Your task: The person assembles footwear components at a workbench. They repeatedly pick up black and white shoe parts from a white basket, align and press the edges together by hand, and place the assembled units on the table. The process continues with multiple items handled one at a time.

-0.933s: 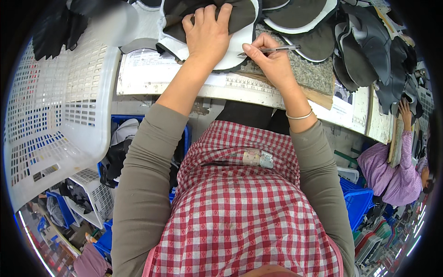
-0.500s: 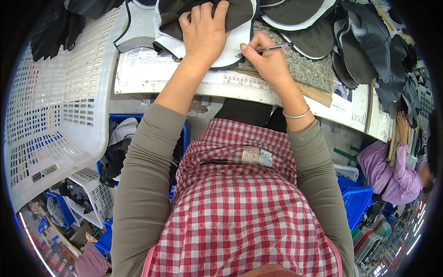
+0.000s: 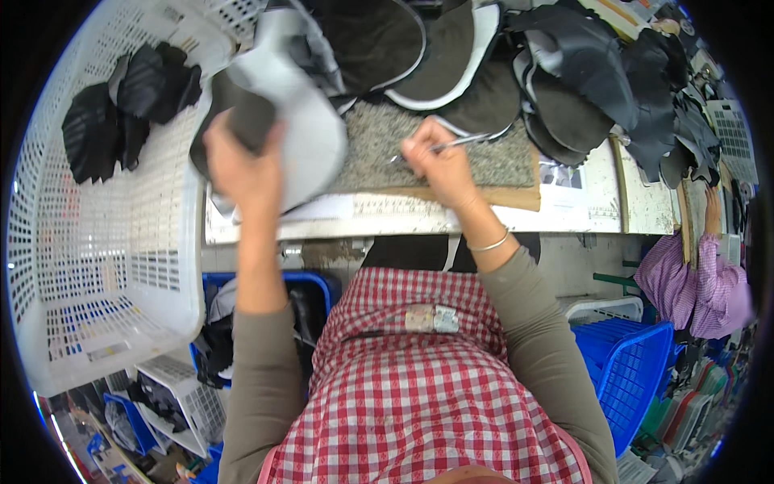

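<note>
Piece (image 3: 310, 137) and pen (image 3: 463, 141) are occupying separate hands. The left hand (image 3: 246, 173) is clamping the white and black piece, its grip closing round the near part, though blur is hiding how each finger is lying. The piece is hanging over the left end of the counter (image 3: 657, 206), its dark edge overlapping the crate (image 3: 173, 319) in this view; whether they are touching, one cannot tell. The right hand (image 3: 443, 165) is holding the pen with thumb and fingers pressed together, its point facing left over the slab (image 3: 371, 133), apart from the piece.

For handling this well, the left grip seems to be needing a firm, flat pinch, since the piece is looking soft and likely to be folding where it is unsupported. Lifting it high enough to be clearing the crate's rim would be sparing its edge from snagging. The pen is pointing towards the pale surface, so keeping its tip well away would be avoiding a stray mark. The right wrist is best staying low over the slab, clear of the white-edged pieces (image 3: 439, 60) that are lying just beyond.
</note>
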Tool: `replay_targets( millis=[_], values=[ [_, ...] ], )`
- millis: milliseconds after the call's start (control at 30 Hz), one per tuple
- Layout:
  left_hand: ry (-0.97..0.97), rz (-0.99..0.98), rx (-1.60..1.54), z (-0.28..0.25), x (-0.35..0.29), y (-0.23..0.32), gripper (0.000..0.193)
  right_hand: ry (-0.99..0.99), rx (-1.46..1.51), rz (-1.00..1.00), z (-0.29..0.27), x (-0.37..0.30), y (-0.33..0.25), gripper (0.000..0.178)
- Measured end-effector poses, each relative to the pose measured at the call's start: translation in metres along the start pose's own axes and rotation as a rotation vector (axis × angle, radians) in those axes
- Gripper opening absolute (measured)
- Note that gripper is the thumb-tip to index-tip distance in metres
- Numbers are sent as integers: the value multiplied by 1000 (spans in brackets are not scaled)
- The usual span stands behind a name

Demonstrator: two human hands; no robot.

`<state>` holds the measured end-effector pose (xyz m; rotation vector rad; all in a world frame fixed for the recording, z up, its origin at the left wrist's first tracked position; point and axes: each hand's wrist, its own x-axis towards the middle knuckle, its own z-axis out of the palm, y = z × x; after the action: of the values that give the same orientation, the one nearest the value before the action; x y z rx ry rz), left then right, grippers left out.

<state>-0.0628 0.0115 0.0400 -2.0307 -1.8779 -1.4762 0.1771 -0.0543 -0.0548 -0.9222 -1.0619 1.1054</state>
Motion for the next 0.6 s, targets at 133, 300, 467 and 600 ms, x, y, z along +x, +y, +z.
replay_targets(
  millis=[133, 300, 467, 600],
  values=[
    [222, 209, -325, -63, 60, 30, 51, -86, 32, 25, 0, -2, 2, 25],
    [298, 551, -562, -33, 117, 131, 22, -52, 7, 45, -1, -3, 3, 25],
    [93, 957, -647, 120, 132, 294, 32, -39, -46, 53, -3, -5, 2, 27],
    [-321, 1033, -173, 216, 70, 310, 47, 17, -336, 77, 2, -8, 3, 19]
  ],
)
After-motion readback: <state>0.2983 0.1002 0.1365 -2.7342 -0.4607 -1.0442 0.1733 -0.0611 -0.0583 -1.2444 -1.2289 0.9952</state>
